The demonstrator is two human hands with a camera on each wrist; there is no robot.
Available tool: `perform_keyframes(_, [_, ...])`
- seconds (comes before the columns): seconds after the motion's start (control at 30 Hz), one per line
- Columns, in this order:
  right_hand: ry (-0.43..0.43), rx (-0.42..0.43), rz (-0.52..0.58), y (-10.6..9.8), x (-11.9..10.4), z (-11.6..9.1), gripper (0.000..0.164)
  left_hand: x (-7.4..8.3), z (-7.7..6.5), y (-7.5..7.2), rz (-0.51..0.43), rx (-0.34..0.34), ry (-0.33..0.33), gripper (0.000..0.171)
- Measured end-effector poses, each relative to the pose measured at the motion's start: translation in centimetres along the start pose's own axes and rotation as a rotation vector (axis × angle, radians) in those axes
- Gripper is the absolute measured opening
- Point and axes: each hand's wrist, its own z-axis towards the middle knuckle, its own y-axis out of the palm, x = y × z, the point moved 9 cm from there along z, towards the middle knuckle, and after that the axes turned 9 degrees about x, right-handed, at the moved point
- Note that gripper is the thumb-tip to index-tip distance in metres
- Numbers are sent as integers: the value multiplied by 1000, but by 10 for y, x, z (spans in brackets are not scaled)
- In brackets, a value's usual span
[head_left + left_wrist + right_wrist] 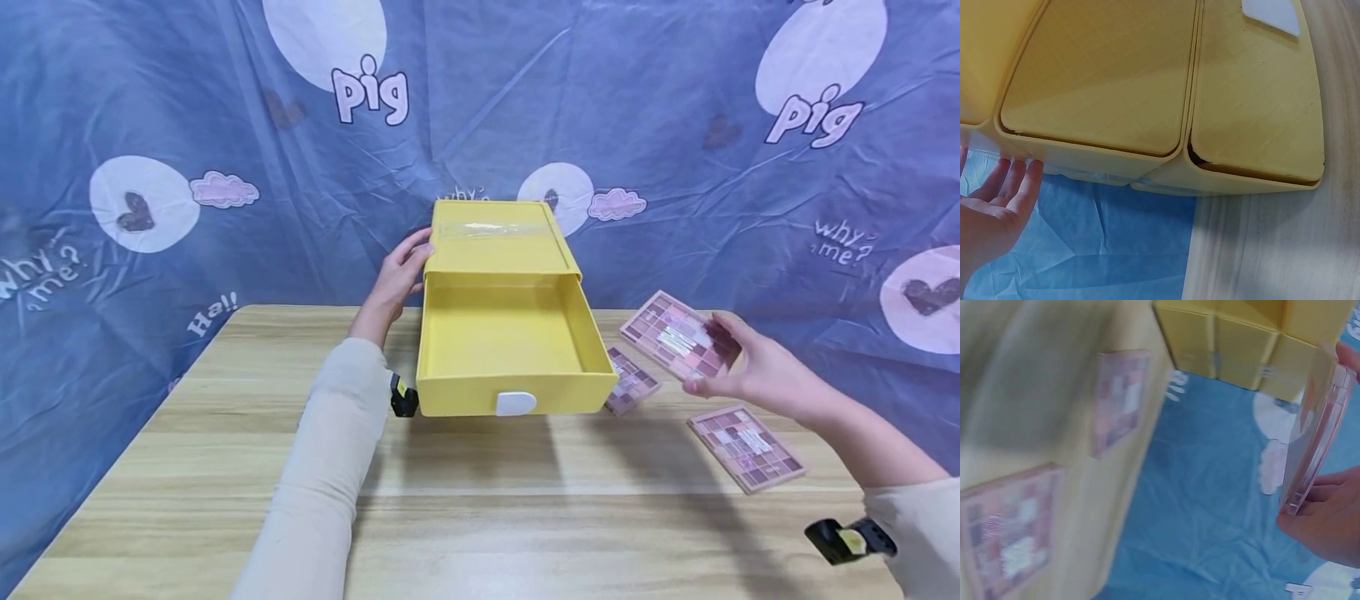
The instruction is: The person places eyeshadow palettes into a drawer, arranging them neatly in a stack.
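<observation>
A yellow drawer cabinet (pixel 495 250) stands on the table with its top drawer (pixel 517 394) pulled out; the visible inside of that drawer is bare. My left hand (pixel 397 279) touches the cabinet's left side, and in the left wrist view its extended fingers (pixel 1025 187) rest against the wall. Raised over the table at the right, my right hand (pixel 757 367) grips a pink eyeshadow palette (pixel 667 329) between thumb and fingers. The right wrist view has this held palette (pixel 1319 437) edge-on, to the right of the cabinet.
Two similar palettes lie on the wooden table: one (pixel 630 383) beside the drawer's right side, another (pixel 750 450) nearer the front. Lower drawers (pixel 1097 75) with closed fronts sit beneath the pulled-out one. A blue printed cloth (pixel 225 108) hangs behind the table.
</observation>
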Motion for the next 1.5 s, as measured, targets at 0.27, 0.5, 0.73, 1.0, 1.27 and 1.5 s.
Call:
perform_keyframes(0.27, [-52,-6,30,-16,-24,19,98,1,-1,0,11,6,-2,46])
perform_keyframes(0.5, [-35,-13,64,-18,-47,30,98,2,-3,0,7,1,-12,46])
perform_keyframes(0.73, [-83,-34,86,-13,-77,42,97,0,-2,-1,0,-2,-18,46])
perform_keyframes(1.0, [-156,-47,98,-2,-105,50,99,1,-2,0,0,-3,-12,46])
perform_keyframes(1.27, [-248,-93,133,16,-126,54,100,3,-5,1,11,-5,-12,47])
perform_keyframes(1.5, [-316,-145,138,32,-148,56,100,0,-2,1,0,1,-10,46])
